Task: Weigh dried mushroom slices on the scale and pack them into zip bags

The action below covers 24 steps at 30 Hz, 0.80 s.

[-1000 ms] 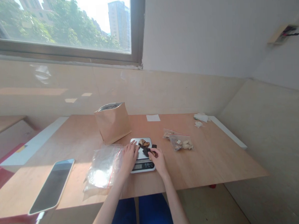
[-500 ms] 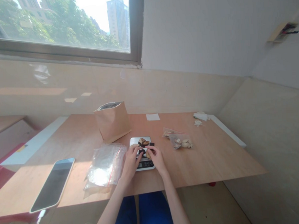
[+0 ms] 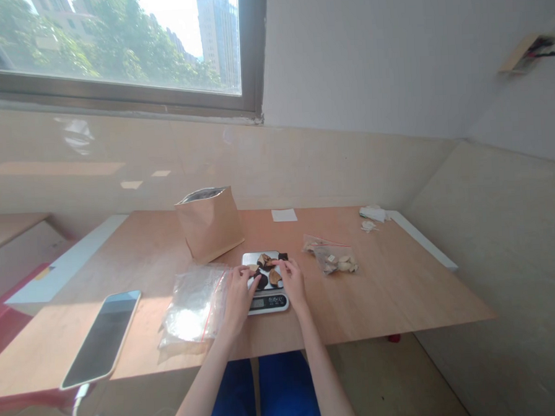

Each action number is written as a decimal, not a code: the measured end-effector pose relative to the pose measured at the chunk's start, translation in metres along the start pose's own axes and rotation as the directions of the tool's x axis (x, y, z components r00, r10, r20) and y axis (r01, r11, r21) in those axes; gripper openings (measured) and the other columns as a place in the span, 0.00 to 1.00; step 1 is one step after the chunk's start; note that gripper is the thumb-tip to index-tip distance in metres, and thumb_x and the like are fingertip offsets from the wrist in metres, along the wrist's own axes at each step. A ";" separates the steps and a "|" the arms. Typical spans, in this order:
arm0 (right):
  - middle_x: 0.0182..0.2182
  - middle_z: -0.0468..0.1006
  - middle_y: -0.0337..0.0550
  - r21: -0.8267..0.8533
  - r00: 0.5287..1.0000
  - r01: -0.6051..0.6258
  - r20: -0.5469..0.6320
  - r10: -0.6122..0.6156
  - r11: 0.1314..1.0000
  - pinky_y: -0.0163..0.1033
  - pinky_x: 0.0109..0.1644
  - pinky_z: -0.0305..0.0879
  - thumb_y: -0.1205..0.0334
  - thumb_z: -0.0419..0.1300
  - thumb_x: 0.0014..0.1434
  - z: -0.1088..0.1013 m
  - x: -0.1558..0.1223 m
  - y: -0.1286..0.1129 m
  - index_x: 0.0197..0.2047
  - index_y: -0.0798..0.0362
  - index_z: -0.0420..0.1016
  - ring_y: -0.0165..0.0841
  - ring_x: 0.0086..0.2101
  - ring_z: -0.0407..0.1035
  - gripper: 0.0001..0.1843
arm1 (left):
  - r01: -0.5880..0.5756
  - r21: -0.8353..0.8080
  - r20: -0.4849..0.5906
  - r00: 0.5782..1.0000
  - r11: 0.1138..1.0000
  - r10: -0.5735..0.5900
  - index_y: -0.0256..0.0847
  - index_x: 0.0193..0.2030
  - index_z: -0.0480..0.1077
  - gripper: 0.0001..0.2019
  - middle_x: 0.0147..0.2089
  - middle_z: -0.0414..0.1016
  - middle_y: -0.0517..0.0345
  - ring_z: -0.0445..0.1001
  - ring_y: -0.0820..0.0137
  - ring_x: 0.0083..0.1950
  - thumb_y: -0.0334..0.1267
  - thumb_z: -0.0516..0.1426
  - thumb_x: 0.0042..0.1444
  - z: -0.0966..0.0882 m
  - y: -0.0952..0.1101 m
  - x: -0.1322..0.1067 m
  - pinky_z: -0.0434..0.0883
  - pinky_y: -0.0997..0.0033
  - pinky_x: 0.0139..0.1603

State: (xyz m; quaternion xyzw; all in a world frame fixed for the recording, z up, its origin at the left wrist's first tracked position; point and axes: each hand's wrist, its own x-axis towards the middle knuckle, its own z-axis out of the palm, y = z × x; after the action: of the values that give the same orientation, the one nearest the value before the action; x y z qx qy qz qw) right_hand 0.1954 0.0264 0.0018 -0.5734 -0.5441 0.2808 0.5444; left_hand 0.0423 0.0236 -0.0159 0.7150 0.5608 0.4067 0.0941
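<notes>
A small kitchen scale (image 3: 266,303) sits on the wooden table (image 3: 393,289) in front of me, with several dark and brown dried pieces (image 3: 267,261) on its pan. My left hand (image 3: 238,291) rests at the scale's left side, fingers pinched on a dark piece at the pan's edge. My right hand (image 3: 292,280) is at the right side of the pan, fingertips together on a brown piece (image 3: 275,277). A pile of clear zip bags (image 3: 192,305) lies just left of my left hand.
A brown paper pouch (image 3: 209,223) stands open behind the scale. A filled zip bag (image 3: 332,259) lies to the right. A phone (image 3: 101,338) on a cable lies at the front left. White paper (image 3: 284,215) and scraps (image 3: 372,215) lie at the back.
Both hands have shifted up over the pan and moved pieces about on it. The camera has tilted slightly; the scale's display now shows below my hands.
</notes>
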 end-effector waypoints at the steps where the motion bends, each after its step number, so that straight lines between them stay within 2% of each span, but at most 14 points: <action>1: 0.33 0.72 0.46 -0.007 1.000 0.001 -0.029 -0.001 1.000 0.37 0.43 0.62 0.43 0.48 0.58 -0.003 -0.002 -0.001 0.32 0.53 0.78 0.35 0.37 0.68 0.25 | -0.001 0.041 -0.014 1.000 0.999 0.002 0.41 0.35 0.69 0.10 0.44 0.69 0.48 0.69 0.60 0.45 0.44 0.53 0.56 0.000 0.000 0.002 0.66 0.57 0.47; 3: 0.28 0.71 0.43 -0.022 0.996 -0.002 -0.087 0.000 1.000 0.37 0.41 0.61 0.42 0.48 0.58 -0.012 -0.007 0.001 0.23 0.53 0.74 0.34 0.33 0.68 0.27 | -0.002 0.106 -0.034 0.999 0.994 0.006 0.40 0.35 0.68 0.10 0.44 0.68 0.48 0.69 0.60 0.44 0.45 0.55 0.54 -0.002 0.001 0.004 0.67 0.58 0.46; 5: 0.22 0.68 0.41 -0.036 0.990 -0.025 -0.141 0.020 0.999 0.37 0.39 0.60 0.41 0.47 0.58 -0.022 -0.016 0.006 0.15 0.52 0.66 0.33 0.30 0.66 0.29 | 0.002 0.128 -0.047 0.999 0.992 0.004 0.40 0.37 0.68 0.12 0.45 0.68 0.48 0.69 0.59 0.44 0.46 0.56 0.53 -0.005 0.002 0.006 0.67 0.58 0.44; 7: 0.19 0.64 0.39 -0.060 0.984 -0.068 -0.167 0.057 0.996 0.37 0.36 0.59 0.40 0.46 0.58 -0.034 -0.026 0.014 0.12 0.50 0.58 0.33 0.27 0.64 0.30 | 0.006 0.123 -0.062 0.998 0.992 0.002 0.40 0.39 0.67 0.13 0.45 0.68 0.48 0.69 0.59 0.45 0.47 0.55 0.54 -0.010 0.004 0.004 0.67 0.59 0.44; 9: 0.17 0.62 0.38 -0.110 0.982 -0.110 -0.165 0.091 0.988 0.37 0.34 0.57 0.40 0.45 0.58 -0.047 -0.035 0.023 0.12 0.49 0.54 0.33 0.24 0.62 0.30 | 0.002 0.101 -0.068 0.998 0.995 0.005 0.40 0.39 0.66 0.13 0.43 0.69 0.49 0.69 0.60 0.45 0.48 0.53 0.56 -0.017 0.005 0.000 0.66 0.60 0.44; 12: 0.18 0.63 0.40 -0.235 0.988 -0.111 -0.134 0.081 0.966 0.39 0.34 0.56 0.40 0.46 0.57 -0.066 -0.045 0.037 0.12 0.49 0.56 0.34 0.24 0.61 0.29 | 0.027 0.067 -0.063 0.998 0.997 -0.023 0.42 0.36 0.66 0.11 0.39 0.70 0.52 0.68 0.62 0.43 0.45 0.48 0.59 -0.030 0.003 -0.012 0.65 0.60 0.45; 15: 0.24 0.68 0.46 -0.383 0.989 -0.064 -0.146 0.009 0.921 0.43 0.38 0.57 0.42 0.48 0.56 -0.080 -0.050 0.046 0.17 0.50 0.65 0.39 0.30 0.62 0.25 | 0.141 0.058 -0.109 0.985 0.988 -0.134 0.43 0.35 0.66 0.11 0.38 0.70 0.53 0.68 0.62 0.42 0.44 0.47 0.59 -0.043 -0.005 -0.024 0.66 0.60 0.44; 17: 0.28 0.70 0.49 -0.443 0.987 -0.048 -0.160 -0.027 0.895 0.45 0.40 0.57 0.44 0.49 0.56 -0.085 -0.052 0.050 0.19 0.50 0.67 0.40 0.33 0.61 0.23 | 0.178 0.077 -0.149 0.975 0.981 -0.165 0.42 0.36 0.66 0.11 0.39 0.70 0.51 0.68 0.61 0.42 0.44 0.48 0.58 -0.049 -0.015 -0.031 0.66 0.59 0.44; 21: 0.33 0.70 0.50 -0.451 0.976 0.000 -0.194 -0.098 0.892 0.48 0.46 0.58 0.51 0.52 0.56 -0.086 -0.054 0.055 0.19 0.50 0.62 0.43 0.41 0.63 0.18 | 0.201 0.191 -0.161 0.972 0.961 -0.171 0.41 0.37 0.67 0.10 0.39 0.70 0.47 0.69 0.59 0.40 0.44 0.49 0.56 -0.054 -0.038 -0.042 0.66 0.56 0.43; 24: 0.38 0.70 0.51 -0.404 0.973 0.053 -0.186 -0.138 0.913 0.49 0.50 0.59 0.59 0.52 0.55 -0.085 -0.056 0.058 0.27 0.51 0.66 0.43 0.47 0.62 0.08 | 0.289 0.286 -0.109 0.957 0.914 -0.269 0.39 0.40 0.67 0.14 0.39 0.70 0.45 0.69 0.58 0.40 0.46 0.50 0.55 -0.056 -0.048 -0.049 0.68 0.57 0.42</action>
State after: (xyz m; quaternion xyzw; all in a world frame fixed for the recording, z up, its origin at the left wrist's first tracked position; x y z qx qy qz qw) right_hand 0.2772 -0.0419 -0.0457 -0.6708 -0.5562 0.0753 0.4848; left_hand -0.0327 -0.0200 -0.0313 0.6196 0.7148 0.3234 0.0231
